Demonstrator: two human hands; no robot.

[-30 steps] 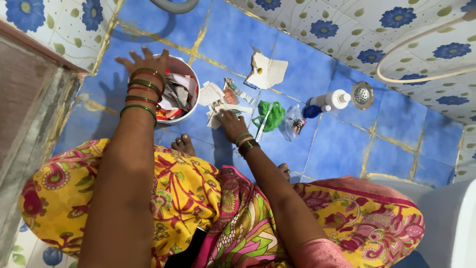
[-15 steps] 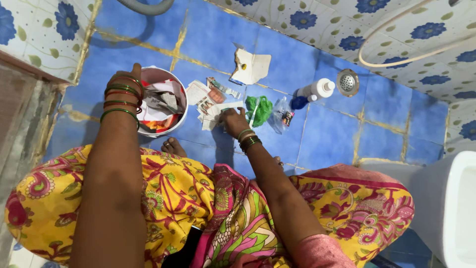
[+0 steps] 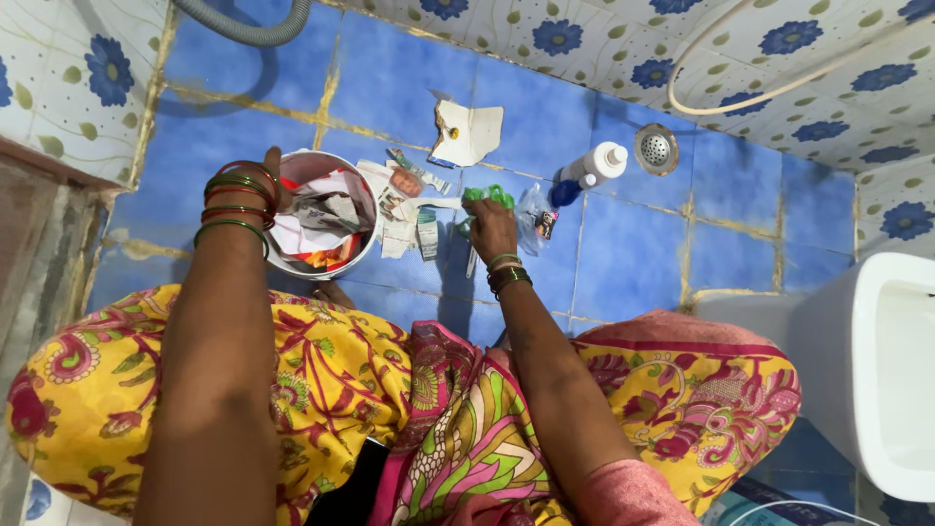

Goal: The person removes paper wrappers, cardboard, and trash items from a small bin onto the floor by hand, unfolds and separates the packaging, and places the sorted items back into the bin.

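My left hand [image 3: 265,168], bangles on its wrist, grips the left rim of a white round bucket [image 3: 362,248] filled with paper and wrapper scraps. My right hand [image 3: 492,222] lies over a green mesh scrubber [image 3: 484,195] on the blue tiled floor, and its fingers curl around the scrubber. A thin white stick [image 3: 471,261] pokes out below that hand. Loose paper scraps and wrappers [image 3: 399,209] lie on the floor between the bucket and the right hand.
A torn white paper [image 3: 469,130] lies farther out. A white bottle with a blue cap [image 3: 590,166] and a clear plastic bag [image 3: 537,220] lie right of the scrubber, near a metal floor drain [image 3: 655,148]. A grey hose [image 3: 243,29] runs at the top left. A white toilet [image 3: 881,375] stands at the right.
My right hand left the paper scraps and moved right onto the green scrubber. My left hand went from spread over the bucket to gripping its rim. The view shifted.
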